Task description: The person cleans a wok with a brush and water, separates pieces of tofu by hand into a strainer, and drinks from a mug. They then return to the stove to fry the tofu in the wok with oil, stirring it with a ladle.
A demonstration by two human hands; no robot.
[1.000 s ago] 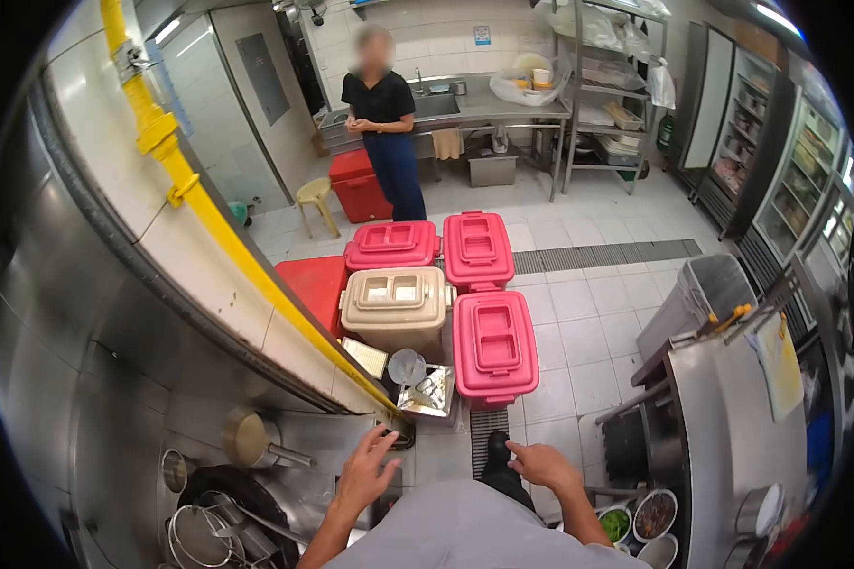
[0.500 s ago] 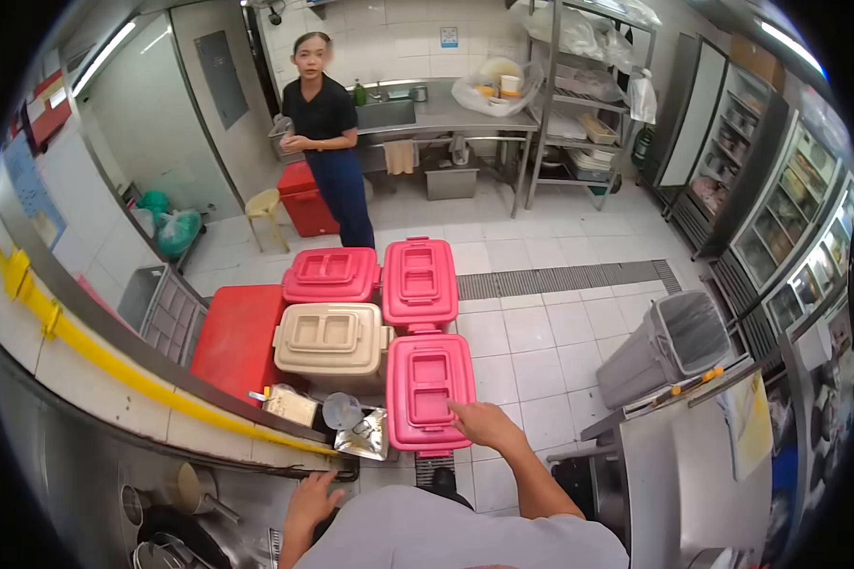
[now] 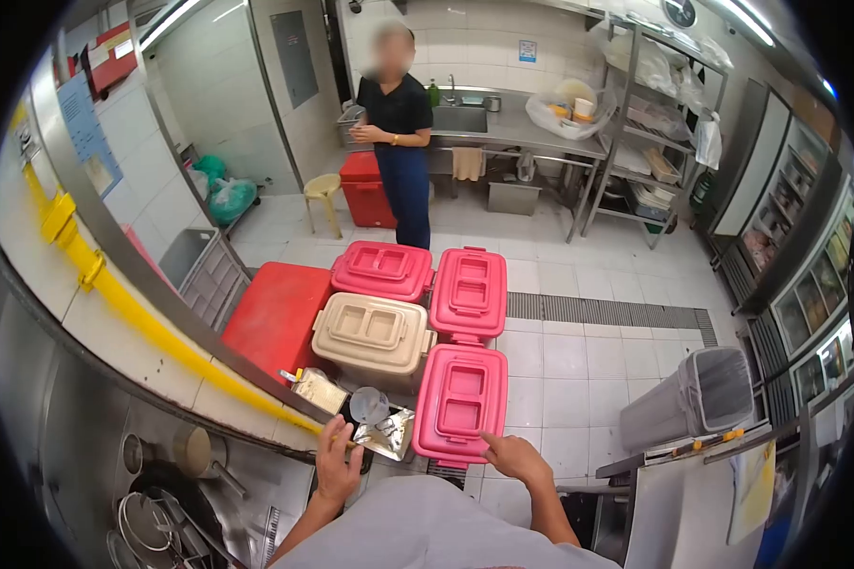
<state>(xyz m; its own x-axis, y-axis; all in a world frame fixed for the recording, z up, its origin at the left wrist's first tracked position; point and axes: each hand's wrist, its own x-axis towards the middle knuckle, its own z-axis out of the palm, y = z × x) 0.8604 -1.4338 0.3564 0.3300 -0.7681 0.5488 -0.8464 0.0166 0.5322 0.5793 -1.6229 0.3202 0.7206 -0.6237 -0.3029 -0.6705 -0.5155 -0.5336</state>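
Note:
My left hand [image 3: 336, 465] is raised with its fingers apart and holds nothing. It is nearest to a silver foil packet [image 3: 385, 434] and a clear plastic tub [image 3: 369, 406]; a container of pale crumbs [image 3: 320, 391] sits just beyond. My right hand [image 3: 519, 458] is at the near right corner of a pink lidded bin [image 3: 461, 403], its index finger stretched toward the lid and nothing in its grasp. The bin's lid is on. Behind it stand a second pink bin [image 3: 469, 294], a third pink bin [image 3: 382, 271] and a beige bin [image 3: 371, 334], all lidded.
A red box [image 3: 277, 318] stands left of the bins, by a yellow pipe [image 3: 152, 322]. Pans [image 3: 195, 453] lie at lower left. A grey waste bin [image 3: 669, 403] and a steel counter [image 3: 678, 503] are at right. A person [image 3: 399, 133] stands before the sink.
The view has swung left, shifting the scene rightward. My left hand has risen toward the foil packet; my right hand has drawn back from the lid's middle to its near corner.

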